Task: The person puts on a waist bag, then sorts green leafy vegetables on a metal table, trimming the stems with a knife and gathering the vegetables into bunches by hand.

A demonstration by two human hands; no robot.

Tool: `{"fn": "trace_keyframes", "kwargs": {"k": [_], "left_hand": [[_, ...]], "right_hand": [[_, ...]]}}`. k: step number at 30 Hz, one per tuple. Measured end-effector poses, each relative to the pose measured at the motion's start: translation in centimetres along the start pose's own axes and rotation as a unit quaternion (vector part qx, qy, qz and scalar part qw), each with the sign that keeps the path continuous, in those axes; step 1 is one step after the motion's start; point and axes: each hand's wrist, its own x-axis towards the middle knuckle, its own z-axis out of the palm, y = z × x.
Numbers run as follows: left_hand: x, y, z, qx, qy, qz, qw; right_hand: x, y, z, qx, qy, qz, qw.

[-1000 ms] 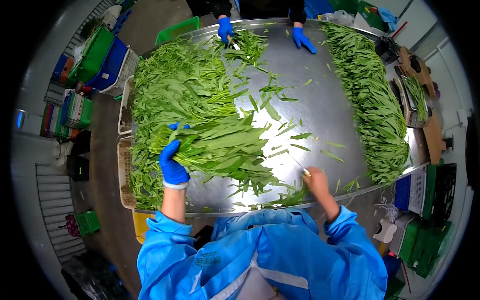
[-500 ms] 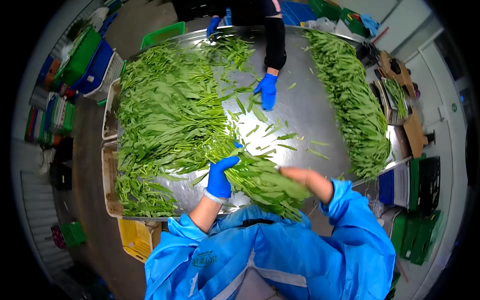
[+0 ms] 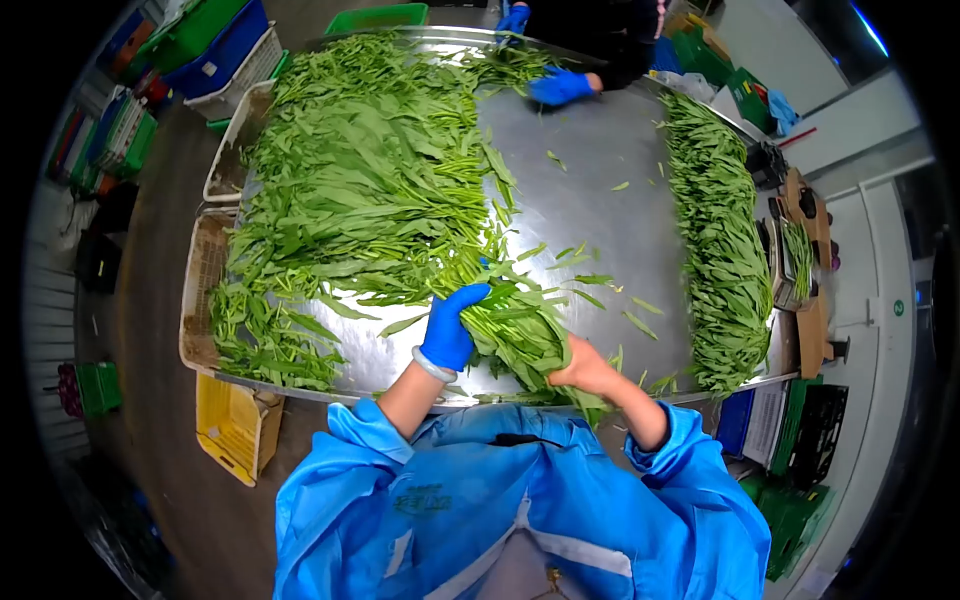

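Observation:
My left hand [image 3: 449, 325], in a blue glove, is closed around the stems of a bunch of long-leaved leafy greens [image 3: 517, 332] over the near edge of the metal table. At the bunch's leafy end, my bare right hand [image 3: 584, 364] has its fingers wrapped round the leaves, partly hidden by them. A large heap of the same greens [image 3: 360, 190] covers the left side of the table, its stems pointing right. Loose leaves [image 3: 592, 280] lie scattered just beyond the bunch.
A long, neat row of greens [image 3: 720, 240] lines the table's [image 3: 600, 150] right side. Across from me, a co-worker's blue-gloved hand [image 3: 562, 87] is near the far edge. Pale crates [image 3: 208, 290] adjoin the left edge; a yellow crate [image 3: 236, 425] sits below on the floor.
My right hand has moved in from beside the bunch and closed on its leafy end. The co-worker's hand has drawn back from mid-table toward the far edge. The view has shifted.

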Motion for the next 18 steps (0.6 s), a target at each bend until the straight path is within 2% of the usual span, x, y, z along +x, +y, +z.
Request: {"fn": "trace_keyframes", "kwargs": {"k": [1,4,5,6,8,10,11,12,14,15,16,17,18], "left_hand": [[-0.1,0.2,-0.5,0.019,-0.005,0.003,1.000],[-0.7,1.0,-1.0,-0.048,-0.030,-0.092,0.994],[0.2,-0.3,-2.4,-0.046,-0.031,-0.081,0.995],[0.3,-0.7,-2.6,-0.047,-0.054,-0.102,0.992],[0.5,-1.0,-4.4,-0.015,-0.087,-0.099,0.991],[0.1,0.9,-5.4,0.006,-0.118,-0.110,0.987],[0.4,1.5,-7.2,0.046,-0.166,-0.113,0.979],[0.0,2.8,-7.9,0.112,-0.218,-0.127,0.961],[0.1,3.1,-9.0,0.314,-0.279,-0.061,0.906],[-0.3,2.5,-8.3,0.337,-0.263,-0.044,0.903],[-0.8,1.9,-7.7,0.363,-0.245,-0.032,0.899],[1.6,-0.8,-11.2,0.511,-0.279,0.143,0.800],[2.5,-1.4,-12.1,0.631,-0.273,0.197,0.699]], "right_hand": [[0.0,-0.3,-0.4,-0.001,-0.042,0.013,0.999],[-0.9,-0.8,2.5,0.114,-0.114,-0.050,0.986],[-1.1,0.5,4.0,0.161,-0.137,-0.020,0.977],[-1.9,0.4,5.5,0.240,-0.118,0.077,0.960],[-1.3,2.2,5.8,0.163,-0.079,0.035,0.983],[-1.1,1.4,4.0,0.142,-0.054,0.049,0.987],[-1.1,0.8,2.9,0.129,-0.044,0.057,0.989],[-1.0,-0.1,2.0,0.088,-0.041,0.046,0.994],[-1.4,-1.8,0.6,0.008,-0.027,0.022,0.999],[-1.5,-1.6,0.0,0.055,-0.038,0.032,0.997],[-1.9,-1.9,-0.3,-0.002,-0.032,0.035,0.999],[-2.2,-2.5,-0.7,-0.059,-0.026,0.038,0.997],[-2.3,-3.4,-1.1,-0.117,-0.021,0.039,0.992]]}}
